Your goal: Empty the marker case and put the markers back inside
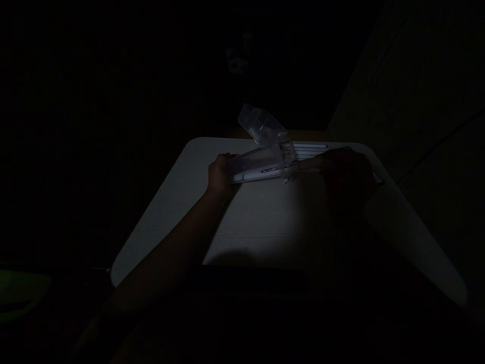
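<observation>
The light is very dim. My left hand point(220, 176) is closed around the left end of a clear plastic pen case point(250, 161), which lies tilted just above or on the table. Its hinged lid point(261, 123) stands up, away from the mouth on the right. Inside, along the near side, lies a white pen point(252, 175) with a green band. In deep shadow, my right hand point(346, 169) is closed on a pale pen point(310, 164) pointing left at the case's mouth. Whether its tip is inside, I cannot tell.
Several white pens point(308, 148) lie side by side at the table's far edge, behind my right hand. The white table point(261, 212) has rounded corners. A green thing point(22, 293) shows at the lower left, and a dark wall point(428, 86) rises on the right.
</observation>
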{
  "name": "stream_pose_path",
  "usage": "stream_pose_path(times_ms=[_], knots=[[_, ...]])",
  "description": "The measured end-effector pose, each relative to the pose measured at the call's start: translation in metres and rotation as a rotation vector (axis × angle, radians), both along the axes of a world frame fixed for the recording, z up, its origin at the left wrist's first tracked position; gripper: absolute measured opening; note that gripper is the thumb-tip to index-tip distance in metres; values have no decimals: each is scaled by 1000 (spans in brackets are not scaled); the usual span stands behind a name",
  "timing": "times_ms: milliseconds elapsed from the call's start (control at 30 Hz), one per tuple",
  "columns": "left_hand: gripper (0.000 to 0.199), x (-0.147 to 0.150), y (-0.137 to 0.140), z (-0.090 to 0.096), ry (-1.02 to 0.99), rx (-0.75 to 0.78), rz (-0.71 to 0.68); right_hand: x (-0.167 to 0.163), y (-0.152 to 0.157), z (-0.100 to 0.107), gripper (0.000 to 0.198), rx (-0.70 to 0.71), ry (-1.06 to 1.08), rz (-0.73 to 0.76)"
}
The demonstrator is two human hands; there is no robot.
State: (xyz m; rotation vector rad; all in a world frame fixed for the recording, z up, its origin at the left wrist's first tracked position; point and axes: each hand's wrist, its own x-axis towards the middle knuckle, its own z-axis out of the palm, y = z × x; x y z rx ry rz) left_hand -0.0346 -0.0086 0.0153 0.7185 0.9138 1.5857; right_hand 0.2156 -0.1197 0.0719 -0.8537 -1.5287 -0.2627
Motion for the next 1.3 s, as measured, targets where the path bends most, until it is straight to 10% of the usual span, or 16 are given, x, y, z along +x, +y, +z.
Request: stream_pose_path(times_ms=[1033, 1300], knots=[[38, 1, 2, -2, -56, 23, -15, 2, -4, 0, 43, -317, -125, -13], [42, 1, 0, -1, -35, 21, -23, -11, 1, -11, 39, -131, -143, -30]])
